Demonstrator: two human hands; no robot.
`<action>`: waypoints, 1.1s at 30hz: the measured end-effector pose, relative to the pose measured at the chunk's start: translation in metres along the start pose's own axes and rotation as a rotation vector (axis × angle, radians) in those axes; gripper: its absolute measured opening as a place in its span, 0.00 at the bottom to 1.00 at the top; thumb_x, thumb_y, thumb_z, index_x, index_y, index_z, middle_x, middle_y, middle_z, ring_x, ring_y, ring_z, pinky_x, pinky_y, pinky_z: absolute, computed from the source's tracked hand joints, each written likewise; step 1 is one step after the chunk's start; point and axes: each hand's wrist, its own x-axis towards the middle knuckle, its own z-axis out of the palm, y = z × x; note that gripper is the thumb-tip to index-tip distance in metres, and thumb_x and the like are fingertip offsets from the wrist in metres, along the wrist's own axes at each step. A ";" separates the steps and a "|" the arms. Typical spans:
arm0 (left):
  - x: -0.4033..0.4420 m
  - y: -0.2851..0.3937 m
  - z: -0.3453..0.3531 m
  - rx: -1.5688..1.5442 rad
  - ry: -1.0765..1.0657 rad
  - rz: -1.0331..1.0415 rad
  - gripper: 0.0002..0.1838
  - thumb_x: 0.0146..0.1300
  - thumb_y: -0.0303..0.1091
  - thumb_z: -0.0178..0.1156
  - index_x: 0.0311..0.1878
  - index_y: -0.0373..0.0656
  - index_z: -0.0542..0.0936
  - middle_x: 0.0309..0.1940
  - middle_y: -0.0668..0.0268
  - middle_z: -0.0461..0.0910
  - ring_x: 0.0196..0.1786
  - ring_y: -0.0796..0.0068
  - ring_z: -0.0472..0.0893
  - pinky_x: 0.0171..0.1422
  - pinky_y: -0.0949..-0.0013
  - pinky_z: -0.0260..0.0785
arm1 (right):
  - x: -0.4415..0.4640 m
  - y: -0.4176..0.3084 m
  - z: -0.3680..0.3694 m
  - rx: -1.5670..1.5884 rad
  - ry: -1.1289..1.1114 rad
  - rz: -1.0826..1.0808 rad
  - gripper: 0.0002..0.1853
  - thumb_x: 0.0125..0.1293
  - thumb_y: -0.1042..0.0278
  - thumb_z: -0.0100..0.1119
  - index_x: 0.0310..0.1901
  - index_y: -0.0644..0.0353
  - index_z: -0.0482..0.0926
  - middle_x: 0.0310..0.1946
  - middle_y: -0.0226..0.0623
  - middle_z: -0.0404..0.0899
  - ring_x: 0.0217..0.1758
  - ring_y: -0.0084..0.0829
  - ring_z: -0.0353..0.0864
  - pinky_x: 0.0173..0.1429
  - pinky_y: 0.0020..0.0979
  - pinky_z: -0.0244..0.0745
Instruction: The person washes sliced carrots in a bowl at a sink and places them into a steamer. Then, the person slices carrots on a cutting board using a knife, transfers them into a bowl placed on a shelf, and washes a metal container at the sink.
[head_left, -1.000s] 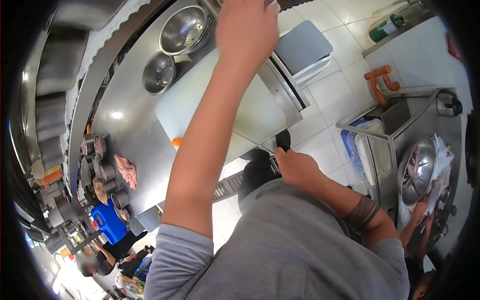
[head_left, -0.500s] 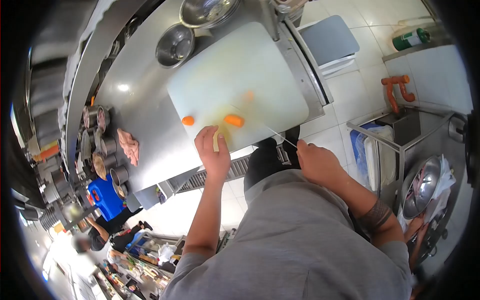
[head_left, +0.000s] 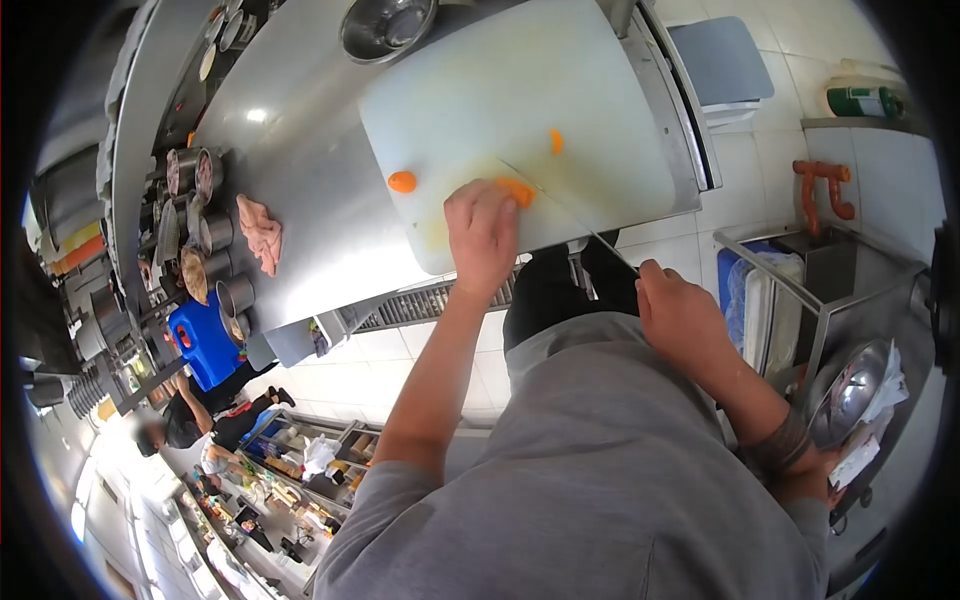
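Observation:
A white cutting board (head_left: 520, 100) lies on the steel table. My left hand (head_left: 482, 232) is closed at its near edge, with curled fingers on a carrot piece (head_left: 517, 192). My right hand (head_left: 680, 315) is wrapped round the handle of a knife (head_left: 570, 209), whose long thin blade reaches over the board, its tip just beyond the carrot piece. To the left of my left hand lies a short carrot end (head_left: 402, 182). A small orange carrot bit (head_left: 556, 141) is farther up the board.
A steel bowl (head_left: 388, 28) stands beyond the board. Raw meat (head_left: 260, 235) lies on the table (head_left: 320, 190) at left, near metal pots (head_left: 216, 228) and a blue container (head_left: 205, 345). A co-worker (head_left: 185, 415) is at lower left; a wire-framed cart is at right.
My left hand has come down from beyond the board onto the carrot piece. My right hand still holds the knife. The view has shifted, so the board and bowl sit higher in it.

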 end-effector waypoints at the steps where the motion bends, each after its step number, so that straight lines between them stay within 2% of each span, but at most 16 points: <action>1: 0.001 0.000 0.001 -0.003 -0.009 0.002 0.12 0.68 0.23 0.68 0.54 0.41 0.85 0.55 0.59 0.80 0.59 0.55 0.76 0.64 0.56 0.72 | 0.000 -0.004 -0.001 -0.013 -0.004 0.007 0.07 0.78 0.66 0.53 0.47 0.61 0.72 0.33 0.54 0.82 0.33 0.61 0.85 0.39 0.58 0.80; 4: 0.004 -0.001 0.003 0.049 -0.107 0.053 0.13 0.67 0.21 0.68 0.53 0.40 0.84 0.55 0.58 0.79 0.59 0.54 0.76 0.64 0.55 0.71 | -0.005 -0.018 -0.009 -0.041 -0.026 0.027 0.06 0.77 0.68 0.52 0.49 0.60 0.72 0.34 0.52 0.81 0.32 0.59 0.85 0.38 0.57 0.80; 6: 0.004 0.003 0.007 0.057 -0.032 0.040 0.14 0.64 0.20 0.68 0.51 0.42 0.82 0.53 0.58 0.80 0.57 0.50 0.77 0.63 0.52 0.70 | -0.010 -0.024 -0.013 -0.055 -0.046 0.043 0.06 0.77 0.68 0.52 0.49 0.59 0.72 0.34 0.50 0.81 0.31 0.58 0.85 0.37 0.56 0.81; 11: 0.004 0.009 0.013 0.063 -0.009 0.058 0.15 0.61 0.17 0.67 0.51 0.41 0.82 0.52 0.58 0.80 0.57 0.50 0.77 0.64 0.52 0.69 | -0.013 -0.032 -0.018 -0.087 -0.067 0.067 0.06 0.76 0.69 0.52 0.49 0.59 0.72 0.35 0.49 0.81 0.31 0.56 0.86 0.38 0.54 0.83; 18: 0.005 0.003 0.014 0.015 -0.011 0.076 0.15 0.61 0.16 0.66 0.50 0.41 0.82 0.53 0.59 0.81 0.58 0.50 0.77 0.65 0.53 0.69 | 0.018 -0.017 -0.004 -0.060 -0.117 0.039 0.06 0.75 0.71 0.52 0.49 0.60 0.72 0.34 0.50 0.82 0.33 0.55 0.88 0.38 0.53 0.84; 20: 0.006 0.002 0.014 0.016 -0.013 0.065 0.16 0.60 0.16 0.67 0.50 0.40 0.82 0.53 0.58 0.81 0.58 0.50 0.78 0.65 0.53 0.69 | 0.028 -0.013 0.000 -0.024 -0.074 -0.023 0.04 0.74 0.72 0.52 0.46 0.61 0.71 0.33 0.55 0.82 0.33 0.60 0.85 0.36 0.56 0.80; 24: 0.004 0.001 0.014 0.031 -0.010 0.035 0.16 0.59 0.16 0.68 0.50 0.40 0.83 0.54 0.58 0.82 0.58 0.50 0.78 0.64 0.52 0.70 | 0.011 -0.038 -0.027 -0.055 -0.068 0.007 0.04 0.74 0.72 0.52 0.45 0.62 0.71 0.33 0.55 0.82 0.33 0.61 0.85 0.36 0.56 0.80; 26: 0.003 0.001 0.015 0.020 -0.001 0.034 0.16 0.59 0.16 0.68 0.49 0.41 0.83 0.53 0.59 0.82 0.57 0.50 0.78 0.64 0.52 0.70 | 0.003 -0.047 -0.039 -0.065 -0.155 0.073 0.04 0.74 0.72 0.52 0.46 0.62 0.71 0.34 0.55 0.82 0.34 0.61 0.85 0.37 0.57 0.80; 29: 0.004 0.000 0.015 0.004 0.000 0.029 0.15 0.58 0.15 0.68 0.48 0.41 0.83 0.53 0.59 0.82 0.57 0.50 0.78 0.65 0.52 0.70 | 0.006 -0.046 -0.033 -0.107 -0.140 0.069 0.04 0.75 0.72 0.51 0.47 0.60 0.72 0.34 0.52 0.83 0.34 0.57 0.87 0.37 0.55 0.82; 33: 0.006 -0.004 0.012 -0.028 -0.035 0.065 0.17 0.58 0.16 0.70 0.50 0.41 0.83 0.53 0.60 0.81 0.58 0.51 0.77 0.65 0.54 0.71 | 0.037 -0.025 -0.002 -0.090 -0.108 0.006 0.05 0.75 0.71 0.50 0.48 0.61 0.72 0.34 0.53 0.83 0.34 0.58 0.87 0.38 0.55 0.82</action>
